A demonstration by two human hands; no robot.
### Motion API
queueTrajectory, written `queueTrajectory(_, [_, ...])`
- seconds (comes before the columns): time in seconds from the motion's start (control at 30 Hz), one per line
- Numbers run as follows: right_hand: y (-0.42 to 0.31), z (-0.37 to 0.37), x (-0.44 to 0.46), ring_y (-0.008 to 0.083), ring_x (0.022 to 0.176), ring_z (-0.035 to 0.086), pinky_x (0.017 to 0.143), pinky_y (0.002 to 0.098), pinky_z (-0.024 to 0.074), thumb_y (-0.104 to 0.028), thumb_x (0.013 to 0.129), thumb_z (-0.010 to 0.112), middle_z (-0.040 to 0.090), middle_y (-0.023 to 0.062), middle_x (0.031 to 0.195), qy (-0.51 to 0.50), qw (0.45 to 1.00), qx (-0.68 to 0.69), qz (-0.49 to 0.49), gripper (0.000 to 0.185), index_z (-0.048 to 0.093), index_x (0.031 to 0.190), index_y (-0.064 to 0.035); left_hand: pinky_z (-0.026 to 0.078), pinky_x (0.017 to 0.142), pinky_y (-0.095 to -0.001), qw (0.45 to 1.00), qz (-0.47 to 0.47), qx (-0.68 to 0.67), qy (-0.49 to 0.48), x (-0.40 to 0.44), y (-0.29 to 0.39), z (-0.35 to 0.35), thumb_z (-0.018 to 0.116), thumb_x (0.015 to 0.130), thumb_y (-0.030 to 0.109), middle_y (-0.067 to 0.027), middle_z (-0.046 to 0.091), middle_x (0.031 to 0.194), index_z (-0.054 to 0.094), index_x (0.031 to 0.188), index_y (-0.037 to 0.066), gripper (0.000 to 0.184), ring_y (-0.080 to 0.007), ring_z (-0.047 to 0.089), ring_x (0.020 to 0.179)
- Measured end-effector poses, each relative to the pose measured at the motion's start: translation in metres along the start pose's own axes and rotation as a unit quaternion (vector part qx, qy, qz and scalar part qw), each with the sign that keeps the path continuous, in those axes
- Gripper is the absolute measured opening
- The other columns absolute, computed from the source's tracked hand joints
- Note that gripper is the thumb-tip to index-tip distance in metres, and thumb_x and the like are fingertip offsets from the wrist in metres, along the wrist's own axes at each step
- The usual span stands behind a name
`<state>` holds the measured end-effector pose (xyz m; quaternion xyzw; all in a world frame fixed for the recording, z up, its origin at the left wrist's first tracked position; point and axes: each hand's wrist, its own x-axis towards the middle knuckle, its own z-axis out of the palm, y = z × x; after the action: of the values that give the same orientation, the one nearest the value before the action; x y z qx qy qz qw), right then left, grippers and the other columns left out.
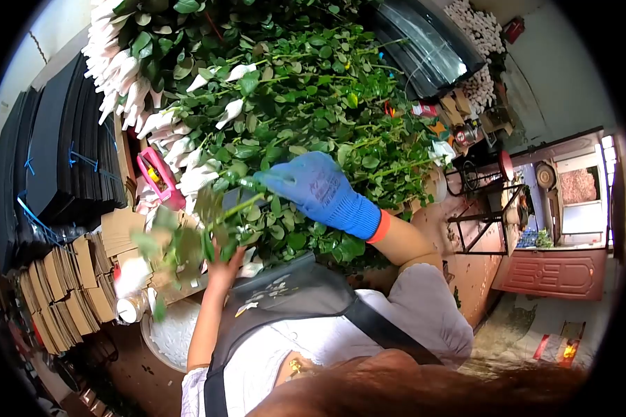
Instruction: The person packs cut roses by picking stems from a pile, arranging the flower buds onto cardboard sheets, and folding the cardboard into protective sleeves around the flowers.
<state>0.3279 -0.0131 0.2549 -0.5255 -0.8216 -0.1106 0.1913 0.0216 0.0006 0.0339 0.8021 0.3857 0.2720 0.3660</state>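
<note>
My left hand (pixel 222 270), bare, is closed around a rose stem (pixel 240 207) whose leaves blur with motion. A pale bud (pixel 132 276) at the lower left seems to belong to it. My right hand (pixel 313 186) wears a blue knitted glove with an orange cuff. Its fingers are pressed together just above the stem's cut end; what they hold, if anything, is hidden. Beneath both hands lies a thick pile of leafy green rose stems (pixel 313 104), with buds in white net sleeves (pixel 195 170) along its left side.
A pink-handled tool (pixel 160 177) lies left of the pile. Folded cardboard pieces (pixel 69 285) and black sheets (pixel 66 146) are stacked further left. A white tub (pixel 170 333) stands below. Dark plastic sleeves (pixel 428 52) lie at the upper right; a metal stand (pixel 490 208) is on the right.
</note>
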Motion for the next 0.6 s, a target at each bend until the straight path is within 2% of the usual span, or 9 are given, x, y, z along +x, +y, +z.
queueTrajectory(0.03, [-0.001,-0.003,-0.004,0.0258,0.082,0.064,0.069,0.0394,0.0510,-0.004,0.083,0.058,0.066,0.0027,0.099,-0.019,0.999,0.030,-0.005,0.045,0.063,0.125,-0.0210,0.054,0.080,-0.0384,0.994,-0.043,-0.099,-0.014,-0.005,-0.005,0.005,0.069,0.091,0.016,-0.0169,0.062,0.116,0.057,0.127,0.007,0.039,-0.0309,0.065,0.096])
queueTrajectory(0.07, [0.002,-0.007,-0.010,0.0282,0.082,0.064,0.067,0.0406,0.0507,0.001,0.078,0.060,0.069,0.0042,0.103,-0.038,0.998,0.058,-0.012,0.053,0.062,0.127,-0.0197,0.053,0.080,-0.0407,0.997,-0.065,-0.038,-0.019,0.001,0.004,0.001,0.066,0.093,0.020,-0.0171,0.064,0.114,0.058,0.128,0.008,0.038,-0.0314,0.065,0.092])
queueTrajectory(0.1, [0.010,-0.009,-0.017,0.0286,0.083,0.064,0.068,0.0410,0.0510,0.001,0.077,0.061,0.068,0.0044,0.103,-0.065,0.997,0.044,-0.007,0.053,0.062,0.127,-0.0198,0.052,0.081,-0.0431,0.996,-0.087,0.022,-0.027,0.007,0.015,-0.002,0.064,0.095,0.024,-0.0173,0.065,0.112,0.058,0.129,0.008,0.038,-0.0318,0.065,0.088])
queueTrajectory(0.17, [0.026,-0.011,-0.038,0.0293,0.084,0.064,0.070,0.0416,0.0516,-0.001,0.075,0.063,0.067,0.0047,0.103,-0.122,0.992,0.019,-0.002,0.055,0.062,0.126,-0.0199,0.053,0.083,-0.0428,0.999,0.001,0.048,-0.016,-0.001,-0.029,0.017,0.066,0.092,0.021,-0.0181,0.065,0.116,0.057,0.134,0.006,0.045,-0.0324,0.065,0.093])
queueTrajectory(0.23, [0.039,-0.010,-0.072,0.0299,0.094,0.064,0.078,0.0446,0.0524,-0.006,0.072,0.069,0.065,0.0059,0.109,-0.165,0.984,0.012,0.058,0.054,0.063,0.124,-0.0201,0.053,0.089,-0.0401,0.999,0.002,0.031,-0.012,0.015,0.006,0.004,0.072,0.085,0.016,-0.0172,0.062,0.125,0.057,0.135,0.006,0.053,-0.0321,0.064,0.104])
queueTrajectory(0.3, [0.045,-0.002,-0.101,0.0310,0.103,0.063,0.086,0.0438,0.0528,-0.008,0.077,0.069,0.064,0.0061,0.120,-0.284,0.948,-0.027,0.142,0.049,0.062,0.125,-0.0187,0.054,0.092,-0.0377,0.998,-0.001,-0.061,-0.001,0.021,0.041,-0.014,0.077,0.075,0.004,-0.0160,0.061,0.125,0.056,0.136,0.008,0.064,-0.0305,0.063,0.109])
queueTrajectory(0.4, [0.060,0.073,-0.178,0.0314,0.105,0.063,0.092,0.0449,0.0521,-0.015,0.081,0.070,0.062,0.0073,0.127,-0.176,0.972,0.046,0.146,0.043,0.064,0.124,-0.0195,0.054,0.093,-0.0354,0.995,-0.036,-0.090,-0.026,0.022,0.055,-0.024,0.074,0.070,-0.004,-0.0123,0.058,0.126,0.054,0.137,0.008,0.071,-0.0286,0.063,0.109])
queueTrajectory(0.47, [0.056,0.086,-0.187,0.0326,0.110,0.061,0.095,0.0446,0.0503,-0.015,0.083,0.069,0.059,0.0095,0.132,-0.175,0.972,0.026,0.154,0.045,0.063,0.128,-0.0183,0.054,0.093,-0.0347,0.997,-0.034,-0.062,-0.022,0.021,0.054,-0.022,0.073,0.070,-0.007,-0.0110,0.058,0.127,0.054,0.137,0.008,0.071,-0.0267,0.063,0.108])
queueTrajectory(0.6, [0.046,0.047,-0.162,0.0341,0.116,0.058,0.099,0.0446,0.0478,-0.015,0.084,0.068,0.057,0.0125,0.135,-0.204,0.961,0.031,0.183,0.050,0.059,0.133,-0.0156,0.055,0.089,-0.0345,0.991,-0.067,-0.112,-0.009,0.018,0.047,-0.016,0.074,0.071,-0.007,-0.0110,0.060,0.125,0.053,0.137,0.009,0.072,-0.0252,0.065,0.103])
